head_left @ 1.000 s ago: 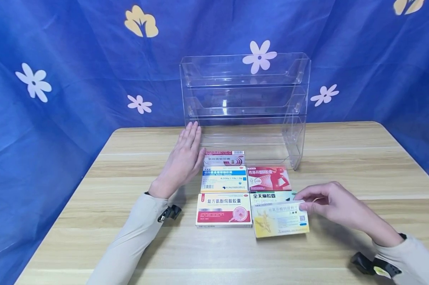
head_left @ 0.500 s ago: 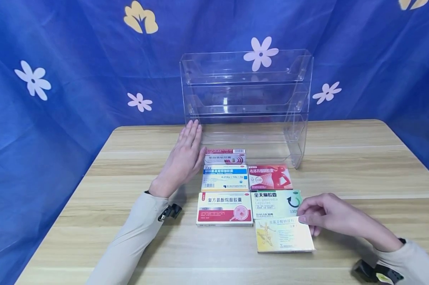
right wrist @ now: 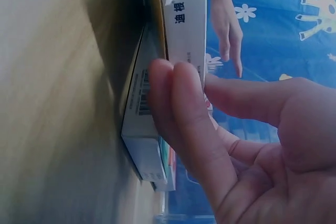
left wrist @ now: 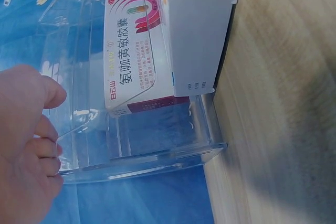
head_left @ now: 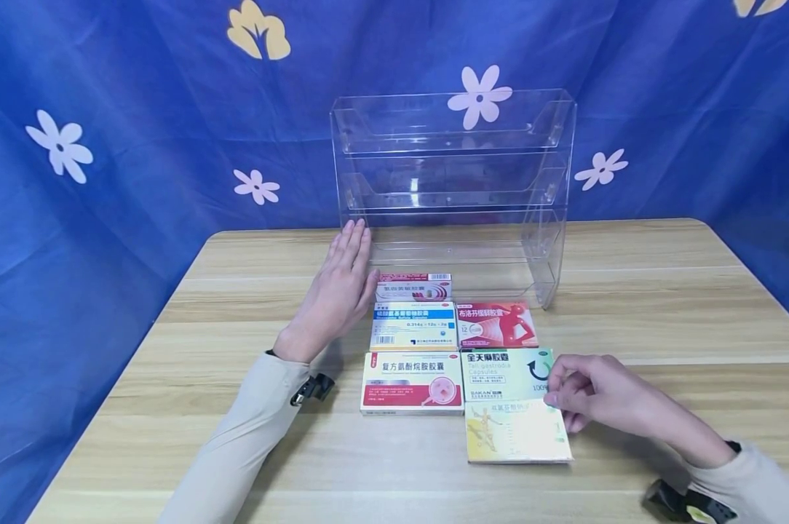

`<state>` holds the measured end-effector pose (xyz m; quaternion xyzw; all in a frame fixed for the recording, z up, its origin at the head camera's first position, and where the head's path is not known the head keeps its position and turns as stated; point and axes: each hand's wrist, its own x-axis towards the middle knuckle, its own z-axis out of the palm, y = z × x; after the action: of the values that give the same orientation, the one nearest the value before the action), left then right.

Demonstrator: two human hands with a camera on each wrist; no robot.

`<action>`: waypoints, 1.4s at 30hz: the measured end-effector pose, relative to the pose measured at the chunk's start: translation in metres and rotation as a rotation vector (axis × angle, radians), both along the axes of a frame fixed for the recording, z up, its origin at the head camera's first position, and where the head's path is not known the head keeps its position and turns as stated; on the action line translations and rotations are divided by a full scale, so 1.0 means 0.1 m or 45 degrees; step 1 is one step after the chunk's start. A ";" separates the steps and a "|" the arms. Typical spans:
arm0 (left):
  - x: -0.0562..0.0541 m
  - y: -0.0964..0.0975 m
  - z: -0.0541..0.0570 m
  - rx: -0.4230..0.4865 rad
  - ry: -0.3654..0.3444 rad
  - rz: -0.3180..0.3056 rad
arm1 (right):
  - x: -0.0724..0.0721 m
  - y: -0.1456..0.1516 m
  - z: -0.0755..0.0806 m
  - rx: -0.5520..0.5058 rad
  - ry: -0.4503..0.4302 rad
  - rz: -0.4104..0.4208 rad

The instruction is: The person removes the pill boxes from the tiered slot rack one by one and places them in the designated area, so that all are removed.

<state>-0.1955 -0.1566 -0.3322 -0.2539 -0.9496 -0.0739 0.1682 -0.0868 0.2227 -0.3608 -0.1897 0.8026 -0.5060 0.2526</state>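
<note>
**Two hands beside a block of medicine boxes on a wooden table**

The right hand (head_left: 594, 393) bends its fingers onto the far right corner of the yellow box (head_left: 515, 433), thumb and fingertips pinching that corner; in the right wrist view the fingertips (right wrist: 173, 93) lie against the box's edge while its near end rests on the table (head_left: 630, 291). The yellow box lies flat at the near right of the group, its far edge touching or slightly overlapping the green box (head_left: 507, 373). The left hand (head_left: 335, 295) lies flat with straight, relaxed fingers, grasping nothing, its fingertips just at the left front corner of the clear acrylic rack (head_left: 452, 189) and its thumb side next to the small red-and-white box (head_left: 413, 288). In the left wrist view that box (left wrist: 142, 51) is seen through the rack's clear front wall. Between the hands lie, in rows, a blue-and-white box (head_left: 413, 327), a red box (head_left: 496, 324) and a white-and-red box (head_left: 412, 383), close-packed. A blue cloth with flower prints (head_left: 139, 109) hangs behind the table.
</note>
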 end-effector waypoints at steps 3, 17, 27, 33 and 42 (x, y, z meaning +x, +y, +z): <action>0.00 0.00 0.00 -0.004 -0.002 0.000 | 0.01 -0.01 0.01 0.024 0.030 -0.028; 0.00 -0.01 0.00 0.002 0.005 -0.001 | -0.03 -0.08 0.13 0.149 0.274 -0.014; 0.01 0.00 0.01 0.006 0.013 -0.007 | -0.22 -0.32 0.29 0.259 0.403 -0.075; 0.02 0.00 0.00 -0.001 0.007 -0.005 | -0.36 -0.43 0.35 0.286 0.464 -0.098; 0.02 0.00 0.00 0.003 -0.008 -0.002 | -0.55 -0.57 0.38 0.327 0.584 -0.160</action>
<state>-0.1930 -0.1567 -0.3319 -0.2541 -0.9499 -0.0760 0.1655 -0.1415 0.1655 -0.3231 -0.2155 0.9066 -0.3587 0.0542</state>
